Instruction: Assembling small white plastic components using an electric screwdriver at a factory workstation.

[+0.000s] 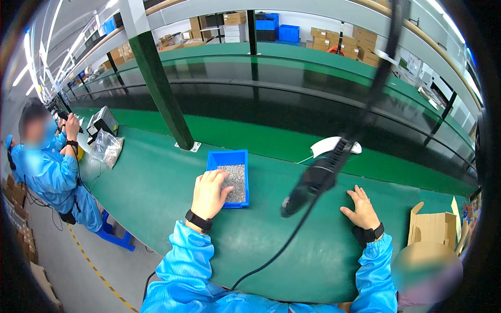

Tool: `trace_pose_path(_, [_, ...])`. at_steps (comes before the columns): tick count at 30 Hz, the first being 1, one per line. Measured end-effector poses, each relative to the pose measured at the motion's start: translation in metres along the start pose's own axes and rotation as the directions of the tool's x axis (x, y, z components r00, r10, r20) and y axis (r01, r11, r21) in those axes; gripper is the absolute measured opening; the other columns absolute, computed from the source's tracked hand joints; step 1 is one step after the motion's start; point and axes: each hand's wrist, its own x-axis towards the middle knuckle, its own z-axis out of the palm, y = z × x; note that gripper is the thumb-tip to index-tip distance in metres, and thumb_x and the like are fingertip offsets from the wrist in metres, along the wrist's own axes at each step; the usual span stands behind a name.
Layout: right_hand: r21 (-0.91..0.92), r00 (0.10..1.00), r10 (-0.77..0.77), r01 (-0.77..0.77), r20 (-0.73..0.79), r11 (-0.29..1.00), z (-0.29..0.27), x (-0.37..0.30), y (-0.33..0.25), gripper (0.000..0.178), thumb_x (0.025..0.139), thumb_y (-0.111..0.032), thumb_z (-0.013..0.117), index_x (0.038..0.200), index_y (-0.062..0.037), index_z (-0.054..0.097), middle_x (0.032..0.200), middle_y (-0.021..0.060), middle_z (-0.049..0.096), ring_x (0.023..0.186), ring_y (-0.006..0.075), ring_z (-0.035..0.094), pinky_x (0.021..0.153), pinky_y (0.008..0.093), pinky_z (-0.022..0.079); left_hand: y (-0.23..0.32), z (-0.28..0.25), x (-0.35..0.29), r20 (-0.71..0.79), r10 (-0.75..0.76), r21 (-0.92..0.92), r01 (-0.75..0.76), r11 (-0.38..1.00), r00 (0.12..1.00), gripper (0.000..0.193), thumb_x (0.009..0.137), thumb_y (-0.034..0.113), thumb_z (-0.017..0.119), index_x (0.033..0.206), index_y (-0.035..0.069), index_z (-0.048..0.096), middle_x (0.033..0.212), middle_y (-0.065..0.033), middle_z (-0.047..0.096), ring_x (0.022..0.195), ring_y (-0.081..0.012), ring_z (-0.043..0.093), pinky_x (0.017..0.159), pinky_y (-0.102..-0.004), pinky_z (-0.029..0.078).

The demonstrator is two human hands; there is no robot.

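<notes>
Under my left hand [209, 194] I see a bright blue bin [229, 159] filled with a speckled silver-grey mass of small parts [235, 180]. The bench [156, 188] around both hands is a flat, deep green, plain and unpatterned. A black strap circles each wrist, and my sleeves [188, 266] are a shiny sky blue. Just left of my right hand [361, 207] hangs a black power tool [313, 182] on a black cord; beyond it lies a white oval piece [334, 145]. To the right of that hand sits a tan cardboard box [436, 229]. Far to the left of my left hand, a co-worker [52, 172] wears the same sky blue, beside a clear bag [107, 148] of greyish parts. A dark green post [162, 88] rises beyond the bin.
</notes>
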Motion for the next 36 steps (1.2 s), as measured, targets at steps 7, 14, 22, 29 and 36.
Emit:
trace_pose_path(7, [0.268, 0.98, -0.171, 0.193, -0.101, 0.944, -0.009, -0.006, 0.002, 0.055, 0.071, -0.028, 0.066, 0.118, -0.0082, 0.047, 0.11, 0.0163, 0.05, 0.109, 0.0306, 0.047, 0.091, 0.0462, 0.037, 0.007, 0.009, 0.001, 0.039, 0.048, 0.085, -0.052, 0.995, 0.998, 0.025, 0.065, 0.017, 0.069, 0.086, 0.008, 0.059, 0.089, -0.0026, 0.06, 0.086, -0.0229, 0.054, 0.069, -0.0345, 0.04])
trace_pose_path(14, [-0.024, 0.999, -0.005, 0.004, -0.036, 1.0, -0.004, -0.004, -0.003, 0.06, 0.074, -0.031, 0.064, 0.122, -0.0029, 0.044, 0.133, 0.0263, 0.031, 0.127, 0.0378, 0.025, 0.101, 0.0491, 0.026, 0.001, 0.011, 0.0, 0.006, 0.064, 0.122, -0.064, 0.99, 0.998, 0.025, 0.063, 0.017, 0.07, 0.084, 0.01, 0.06, 0.082, -0.0013, 0.059, 0.08, -0.0212, 0.053, 0.067, -0.034, 0.039])
trace_pose_path(22, [-0.076, 0.994, -0.068, 0.062, -0.08, 0.995, 0.0, -0.003, 0.003, 0.054, 0.074, -0.031, 0.065, 0.118, -0.0049, 0.048, 0.129, 0.0244, 0.038, 0.124, 0.0368, 0.031, 0.101, 0.0444, 0.027, 0.002, 0.007, 0.001, 0.02, 0.047, 0.117, -0.049, 0.992, 0.999, 0.021, 0.065, 0.017, 0.068, 0.083, 0.009, 0.06, 0.083, -0.0027, 0.06, 0.079, -0.0227, 0.054, 0.067, -0.0343, 0.04])
trace_pose_path(29, [0.075, 0.954, -0.172, 0.196, -0.246, 0.978, -0.006, 0.0, 0.017, 0.045, 0.074, -0.03, 0.064, 0.107, -0.0007, 0.056, 0.113, 0.0215, 0.053, 0.11, 0.0346, 0.047, 0.093, 0.0384, 0.038, 0.005, 0.004, 0.008, -0.172, 0.038, -0.091, -0.054, 0.994, 0.984, 0.036, 0.067, 0.011, 0.067, 0.101, 0.004, 0.056, 0.113, -0.016, 0.051, 0.105, -0.0333, 0.048, 0.092, -0.0414, 0.036])
trace_pose_path(36, [0.483, 0.737, -0.016, 0.459, -0.676, 0.746, -0.102, -0.039, -0.03, 0.027, 0.076, -0.005, 0.063, 0.102, -0.0002, 0.058, 0.095, 0.0103, 0.063, 0.088, 0.0155, 0.06, 0.08, 0.028, 0.045, 0.08, -0.132, -0.054, -0.563, 0.117, -0.518, -0.459, 0.722, 0.818, 0.022, 0.082, 0.002, 0.046, 0.103, -0.001, 0.054, 0.109, -0.016, 0.051, 0.091, -0.0206, 0.054, 0.076, -0.029, 0.045])
